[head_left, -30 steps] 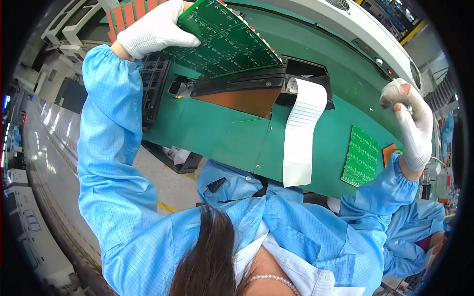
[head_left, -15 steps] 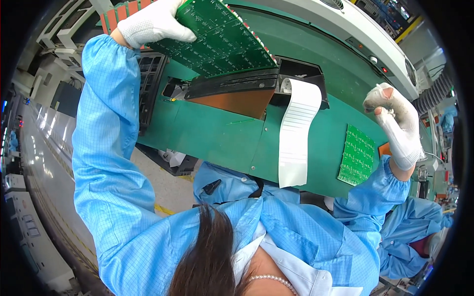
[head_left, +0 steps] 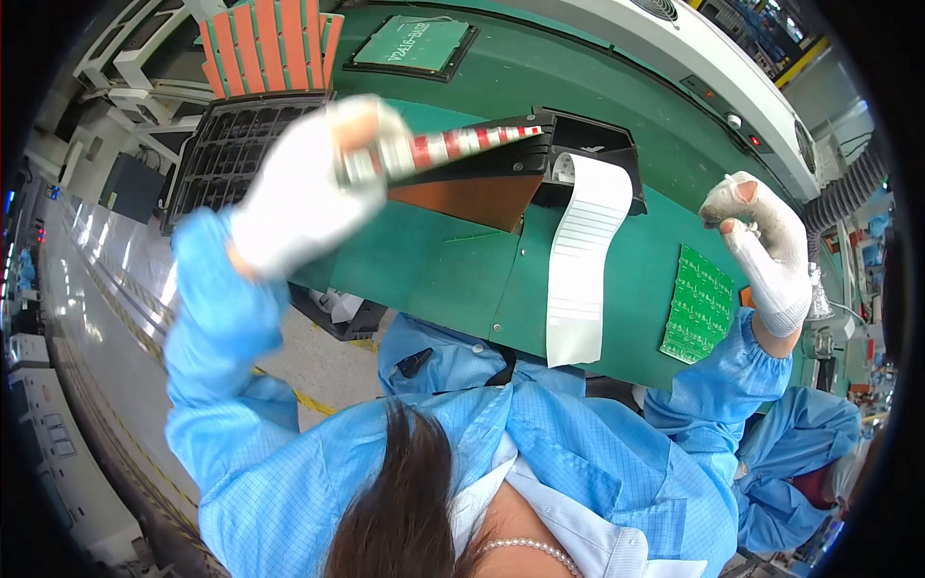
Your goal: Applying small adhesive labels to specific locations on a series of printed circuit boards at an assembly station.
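My left hand [head_left: 313, 188], in a white glove and blurred by motion, grips a circuit board [head_left: 462, 146] at its left end. The board is now nearly edge-on, with red and white parts showing along its edge. It lies just over a black sloped fixture [head_left: 482, 171] with a brown side; whether they touch I cannot tell. My right hand [head_left: 771, 246], gloved with bare fingertips, is raised over the right of the table, fingers curled toward the thumb. What it holds, if anything, is hidden. Below it lies a bright green circuit board [head_left: 699, 303].
A long white label strip [head_left: 583, 260] runs from a black box [head_left: 607, 154] over the green table's [head_left: 434, 250] front edge. A black slotted tray [head_left: 222, 144], orange-red strips [head_left: 265, 43] and a framed green panel [head_left: 409, 46] stand at back left. A white machine hood [head_left: 718, 87] overhangs at right.
My left hand has come down and nearer with the circuit board, which has turned from showing its green face to nearly edge-on. My right hand has barely shifted.
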A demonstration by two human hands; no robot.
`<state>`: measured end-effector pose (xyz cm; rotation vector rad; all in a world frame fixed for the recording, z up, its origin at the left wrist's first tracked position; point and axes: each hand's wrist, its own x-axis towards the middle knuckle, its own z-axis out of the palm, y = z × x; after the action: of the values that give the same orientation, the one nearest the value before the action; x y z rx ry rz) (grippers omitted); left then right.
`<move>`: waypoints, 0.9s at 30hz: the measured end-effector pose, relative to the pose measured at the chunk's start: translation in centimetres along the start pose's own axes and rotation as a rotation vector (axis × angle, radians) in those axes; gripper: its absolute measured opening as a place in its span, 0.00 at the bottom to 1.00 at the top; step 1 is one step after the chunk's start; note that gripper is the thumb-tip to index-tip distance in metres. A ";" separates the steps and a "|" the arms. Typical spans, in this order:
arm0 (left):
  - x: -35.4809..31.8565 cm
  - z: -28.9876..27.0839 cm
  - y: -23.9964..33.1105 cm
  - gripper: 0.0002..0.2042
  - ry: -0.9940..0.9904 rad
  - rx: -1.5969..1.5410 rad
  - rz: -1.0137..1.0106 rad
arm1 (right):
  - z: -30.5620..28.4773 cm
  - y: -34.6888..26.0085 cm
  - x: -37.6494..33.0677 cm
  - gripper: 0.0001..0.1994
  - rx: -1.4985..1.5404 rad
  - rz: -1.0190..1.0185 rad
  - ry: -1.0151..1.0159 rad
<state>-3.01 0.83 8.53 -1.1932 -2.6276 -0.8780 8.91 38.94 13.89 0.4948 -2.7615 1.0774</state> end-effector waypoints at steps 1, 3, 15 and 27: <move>-2.5 3.3 0.4 0.16 0.204 0.073 0.123 | 0.2 -0.1 0.0 0.12 -0.007 -0.007 -0.013; -7.3 8.4 1.9 0.14 0.425 0.101 0.199 | 0.7 -0.5 0.6 0.12 0.047 -0.008 -0.045; -6.7 3.6 2.2 0.19 0.903 -0.219 -0.002 | 10.1 -4.3 11.0 0.22 0.437 -0.191 -0.020; -8.8 10.5 -2.2 0.18 0.737 -1.396 -0.679 | 5.4 -10.9 24.4 0.24 -0.599 -0.450 -0.333</move>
<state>2.70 -0.22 -4.06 0.1836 -1.5361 -2.7495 -10.16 21.53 22.73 1.1920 -2.8190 0.0606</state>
